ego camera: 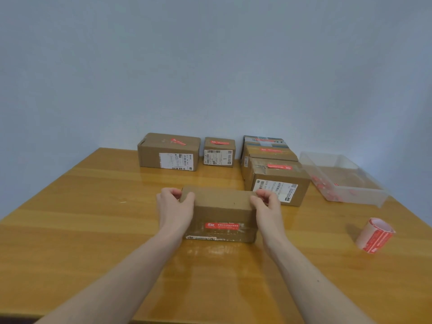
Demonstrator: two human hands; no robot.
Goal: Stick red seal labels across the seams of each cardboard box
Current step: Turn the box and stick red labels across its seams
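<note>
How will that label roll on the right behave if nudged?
The label roll lies tilted on its side on the table, so it will probably roll. It looks hollow and papery, so likely light and easily squashed.

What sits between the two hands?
In the head view, one cardboard box, gripped at its ends by the left hand and right hand.

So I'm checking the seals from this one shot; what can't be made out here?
- Head view: the far side and bottom of the held box, hidden by the box itself.
- Ends of that box, covered by the left hand and right hand.
- Print on the red label and on the far boxes' labels: too small, blurred.
- Rear stacked box: mostly hidden behind nearer boxes.
- Red pieces in the clear bin: blurred.
</note>
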